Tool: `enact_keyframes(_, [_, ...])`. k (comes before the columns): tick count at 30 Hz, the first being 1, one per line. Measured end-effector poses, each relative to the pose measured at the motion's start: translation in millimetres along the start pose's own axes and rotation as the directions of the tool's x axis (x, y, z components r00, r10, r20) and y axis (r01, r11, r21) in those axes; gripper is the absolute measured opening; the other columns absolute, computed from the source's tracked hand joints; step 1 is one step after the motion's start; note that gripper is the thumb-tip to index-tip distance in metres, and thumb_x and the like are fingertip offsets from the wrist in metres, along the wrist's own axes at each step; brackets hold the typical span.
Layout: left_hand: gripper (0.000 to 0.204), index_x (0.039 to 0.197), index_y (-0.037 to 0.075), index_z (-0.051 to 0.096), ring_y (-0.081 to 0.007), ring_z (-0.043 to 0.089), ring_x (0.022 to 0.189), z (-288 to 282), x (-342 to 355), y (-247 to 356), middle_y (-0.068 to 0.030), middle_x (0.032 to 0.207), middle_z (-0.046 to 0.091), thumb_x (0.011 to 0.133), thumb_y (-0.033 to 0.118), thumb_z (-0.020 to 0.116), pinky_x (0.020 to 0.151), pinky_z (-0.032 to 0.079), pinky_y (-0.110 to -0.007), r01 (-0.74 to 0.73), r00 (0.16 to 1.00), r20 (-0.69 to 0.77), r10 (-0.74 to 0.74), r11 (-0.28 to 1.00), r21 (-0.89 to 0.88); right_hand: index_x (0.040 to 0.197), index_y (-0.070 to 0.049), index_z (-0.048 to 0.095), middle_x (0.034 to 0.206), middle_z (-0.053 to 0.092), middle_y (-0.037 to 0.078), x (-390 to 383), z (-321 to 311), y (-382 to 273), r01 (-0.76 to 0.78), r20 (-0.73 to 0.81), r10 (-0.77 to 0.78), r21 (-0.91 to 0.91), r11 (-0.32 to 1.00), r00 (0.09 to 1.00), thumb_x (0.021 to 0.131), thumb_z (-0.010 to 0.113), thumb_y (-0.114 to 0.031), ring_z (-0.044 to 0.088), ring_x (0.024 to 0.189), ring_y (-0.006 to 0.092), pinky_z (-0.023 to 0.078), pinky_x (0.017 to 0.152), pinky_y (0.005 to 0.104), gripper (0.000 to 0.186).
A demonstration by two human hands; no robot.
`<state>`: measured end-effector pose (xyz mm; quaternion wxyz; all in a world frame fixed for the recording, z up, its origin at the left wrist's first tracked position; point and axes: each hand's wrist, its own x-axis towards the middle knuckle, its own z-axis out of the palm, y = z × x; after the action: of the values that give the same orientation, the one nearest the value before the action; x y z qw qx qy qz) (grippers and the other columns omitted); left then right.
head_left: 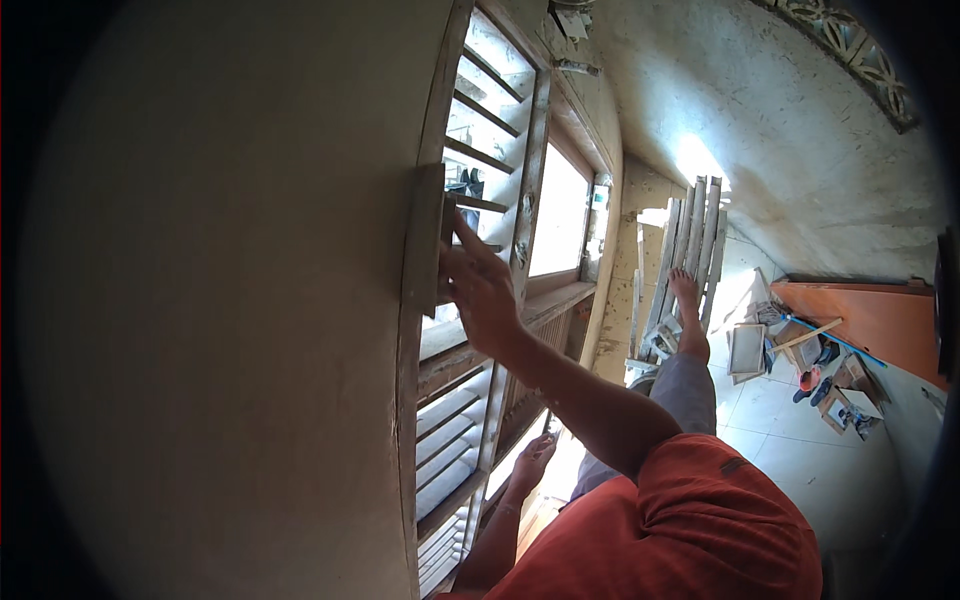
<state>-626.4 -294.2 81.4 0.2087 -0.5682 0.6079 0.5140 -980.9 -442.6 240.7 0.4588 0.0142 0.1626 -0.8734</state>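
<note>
My right hand (482, 297) reaches across to the wall and is closed on a wooden hand float (424, 245), a flat board with a grip on its back. The float lies along the edge of the smooth beige wall (250, 300), beside the wooden frame of a louvred window (490, 110). One of my fingers stretches up along the grip; the others curl behind it. Lower down, my left hand (534, 463) is held up close to the lower window frame. Its fingers are curled, and I cannot make out what is in them.
My bare foot (684, 285) stands on a narrow slatted wooden bench (695, 225). On the tiled floor to the right lie a tray-like frame (747, 350), boxes, shoes and a blue stick (835, 340). An orange panel (860, 320) leans against the right wall.
</note>
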Motion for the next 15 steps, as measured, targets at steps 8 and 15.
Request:
enact_keyframes(8, [0.04, 0.13, 0.005, 0.06, -0.0247, 0.065, 0.112, 12.2, -23.8, -28.0, -0.0163, 0.121, 0.068, 0.097, 0.026, 0.067, 0.097, 0.049, -0.036, 0.024, 0.999, -0.023, -0.022, 0.998, 0.066, 0.156, -0.003, 0.03, 0.088, 0.066, 0.0, -97.9, -3.1, 58.5, -0.082, 0.016, 0.082, 0.014, 0.997, 0.997, 0.1, 0.063, -0.018, 0.058, 0.08, 0.0064, 0.048, 0.072, 0.0259, 0.066])
enact_keyframes(15, [0.04, 0.129, 0.001, 0.06, -0.0259, 0.064, 0.11, -2.1, -22.7, -57.3, -0.0153, 0.125, 0.067, 0.099, 0.027, 0.065, 0.096, 0.049, -0.037, -0.071, 0.995, -0.064, 0.075, 0.996, 0.059, 0.149, -0.005, 0.044, 0.106, 0.071, 0.008, -228.3, -62.2, 86.1, -0.393, 0.299, 0.521, -0.396, 0.83, 0.8, 0.097, 0.069, -0.018, 0.064, 0.093, 0.0107, 0.053, 0.083, 0.0283, 0.059])
